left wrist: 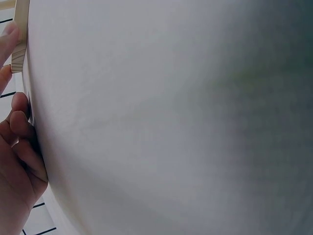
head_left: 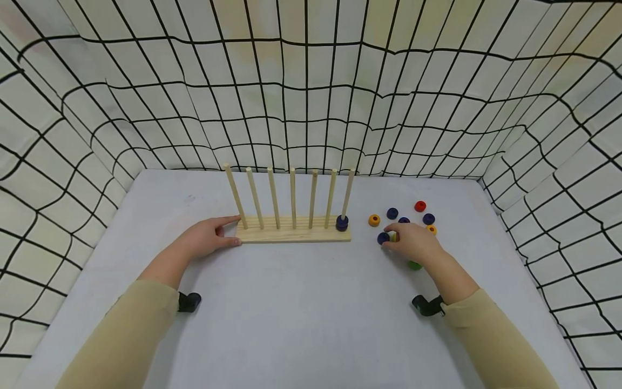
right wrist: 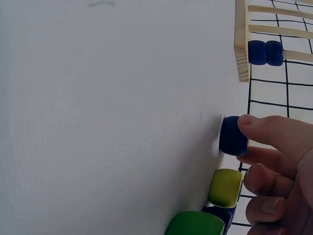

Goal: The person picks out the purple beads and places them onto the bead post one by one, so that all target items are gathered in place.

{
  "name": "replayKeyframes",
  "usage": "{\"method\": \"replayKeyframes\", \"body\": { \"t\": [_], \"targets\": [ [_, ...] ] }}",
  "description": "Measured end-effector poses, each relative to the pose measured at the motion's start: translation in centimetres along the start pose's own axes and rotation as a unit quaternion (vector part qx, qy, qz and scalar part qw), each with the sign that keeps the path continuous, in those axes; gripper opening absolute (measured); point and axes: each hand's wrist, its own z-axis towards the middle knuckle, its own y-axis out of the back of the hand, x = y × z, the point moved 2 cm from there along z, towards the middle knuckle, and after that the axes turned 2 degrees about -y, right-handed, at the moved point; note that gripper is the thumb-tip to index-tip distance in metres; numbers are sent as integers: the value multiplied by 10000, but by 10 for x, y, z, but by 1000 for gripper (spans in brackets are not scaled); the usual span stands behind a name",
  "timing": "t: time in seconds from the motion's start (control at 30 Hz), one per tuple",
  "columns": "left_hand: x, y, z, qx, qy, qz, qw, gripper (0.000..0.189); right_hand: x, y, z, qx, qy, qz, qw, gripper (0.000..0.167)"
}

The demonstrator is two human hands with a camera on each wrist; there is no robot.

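Note:
A wooden peg stand [head_left: 291,235] with a row of upright pegs lies across the middle of the table. My left hand [head_left: 209,237] holds its left end, thumb at the front edge and index finger at the back. Two stacked blue beads [head_left: 342,223] sit on the rightmost peg. To the right of the stand, my right hand [head_left: 415,243] pinches a blue bead [right wrist: 233,136] between thumb and index finger, at the table surface. A yellow bead [right wrist: 226,188] and a green bead [right wrist: 195,225] lie close by, under or beside that hand.
Around the right hand lie more loose beads: an orange one [head_left: 373,220], a red one [head_left: 420,206], blue ones [head_left: 428,219] and another orange one [head_left: 431,230]. Black netting [head_left: 306,86] over white walls surrounds the white table [head_left: 301,313] at the back and sides.

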Motion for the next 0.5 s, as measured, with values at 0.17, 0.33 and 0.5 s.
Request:
{"method": "replayKeyframes", "body": {
  "t": [0.17,0.33,0.5],
  "targets": [
    [1,0,1,-5,-34,23,10000,82,-1,-1,0,32,-34,-30,10000,48],
    [2,-1,1,-7,-48,-11,10000,83,-2,-1,2,22,-25,11,10000,47],
    [0,-1,0,-4,-64,-37,10000,82,-1,-2,3,15,-20,43,10000,45]
  ]
}}
